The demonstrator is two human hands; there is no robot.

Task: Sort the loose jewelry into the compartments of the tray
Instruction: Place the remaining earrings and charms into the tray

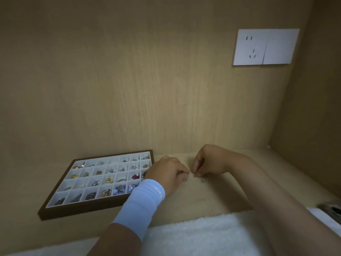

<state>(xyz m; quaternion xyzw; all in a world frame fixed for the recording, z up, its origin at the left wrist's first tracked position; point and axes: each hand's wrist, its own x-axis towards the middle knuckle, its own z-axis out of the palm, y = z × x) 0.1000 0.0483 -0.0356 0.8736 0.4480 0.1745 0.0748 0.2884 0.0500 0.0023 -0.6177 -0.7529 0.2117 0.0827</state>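
Note:
A brown tray (96, 207) with white compartments lies at the left of the wooden shelf, and most compartments hold small pieces of jewelry. To its right, a little heap of loose silvery jewelry (201, 179) rests on the shelf. My left hand (166, 173), with a pale blue wrist sleeve, covers the tray's right edge and pinches a small silvery piece (185, 180) at its fingertips. My right hand (208, 161) reaches down with pinched fingers onto the heap, touching a small piece (195, 175).
The wooden back wall rises right behind the tray, and a side wall closes the right. A white wall socket (265, 46) sits high on the back wall. White fluffy fabric (203, 235) covers the near edge. A dark object (330, 209) lies at far right.

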